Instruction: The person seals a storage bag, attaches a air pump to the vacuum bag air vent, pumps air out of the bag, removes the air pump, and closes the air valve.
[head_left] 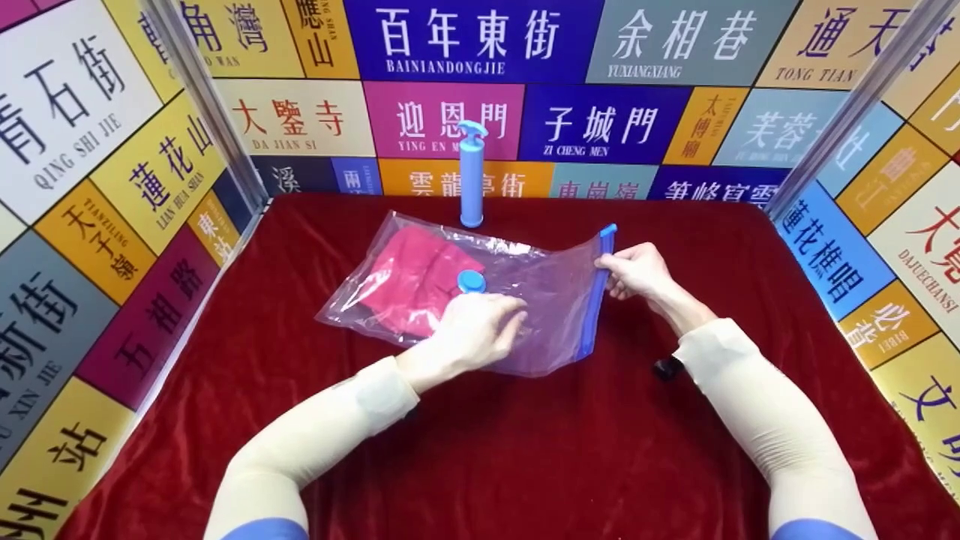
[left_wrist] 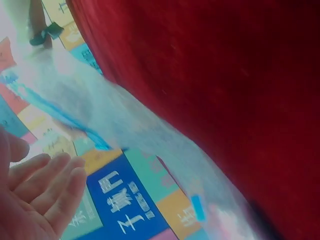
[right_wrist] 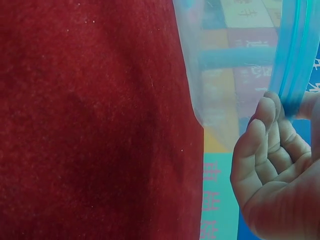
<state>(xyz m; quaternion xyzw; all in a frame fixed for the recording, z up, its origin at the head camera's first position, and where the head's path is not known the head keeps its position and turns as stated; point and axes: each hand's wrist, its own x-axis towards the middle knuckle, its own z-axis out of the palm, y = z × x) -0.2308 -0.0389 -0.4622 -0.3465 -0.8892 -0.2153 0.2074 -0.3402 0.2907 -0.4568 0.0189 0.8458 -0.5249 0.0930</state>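
Note:
A clear vacuum storage bag (head_left: 544, 307) with a folded pink cloth (head_left: 416, 274) inside lies across the table, its right end raised. On its face sits a round blue valve cap (head_left: 471, 282). My right hand (head_left: 637, 274) pinches the blue zip edge (head_left: 595, 315) between thumb and fingers, just below the blue slider (head_left: 608, 230). The right wrist view shows the zip strip (right_wrist: 295, 55) passing between thumb and fingertips. My left hand (head_left: 480, 328) is over the middle of the bag, near the valve; its fingers (left_wrist: 65, 195) are loosely bent around nothing.
A blue hand pump (head_left: 472, 180) stands upright behind the bag. Dark red velvet cloth (head_left: 525, 457) covers the table. Panels with street-name signs (head_left: 480, 37) rise at the back and both sides, with metal posts (head_left: 217, 105) at the rear corners.

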